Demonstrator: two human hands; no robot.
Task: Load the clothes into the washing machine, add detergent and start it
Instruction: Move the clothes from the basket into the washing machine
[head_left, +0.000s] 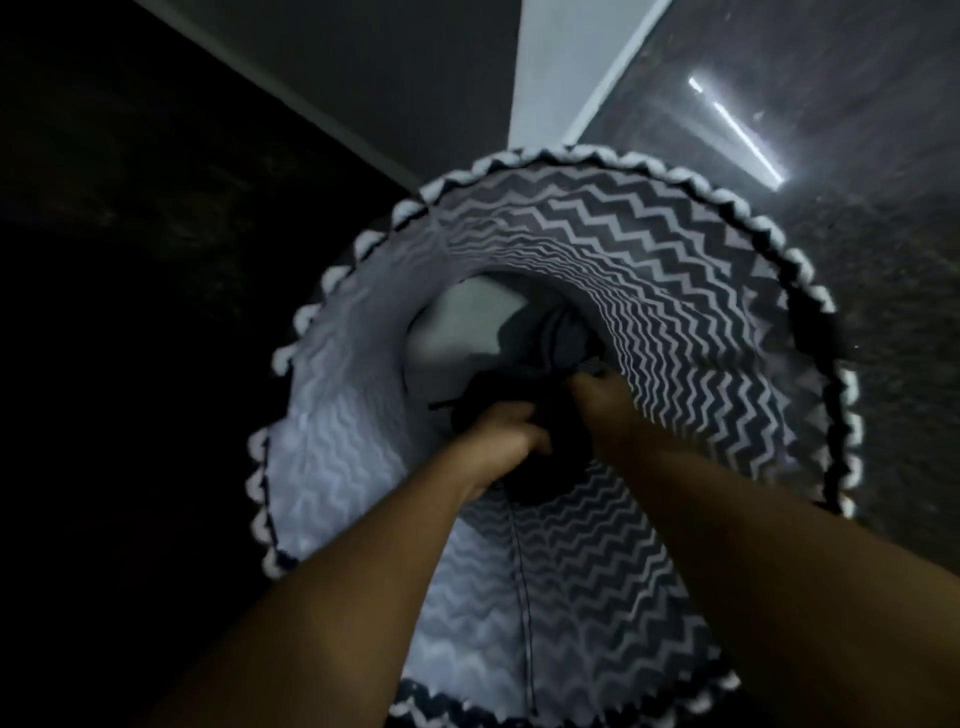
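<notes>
I look straight down into a tall round laundry basket (675, 270) with a black-and-white zigzag lining and a white scalloped rim. Both my arms reach deep inside it. My left hand (506, 434) grips a bundle of dark clothes (535, 467) near the bottom. Just to the right, my right hand (597, 387) pinches more dark fabric (569, 338). A pale grey garment (462, 322) lies under and behind the dark clothes at the basket's floor. The washing machine and the detergent are out of view.
The room is dim. A dark glossy floor (857, 156) with a bright light reflection spreads to the right of the basket. A white wall strip (566, 67) runs away at the top. The left side is nearly black.
</notes>
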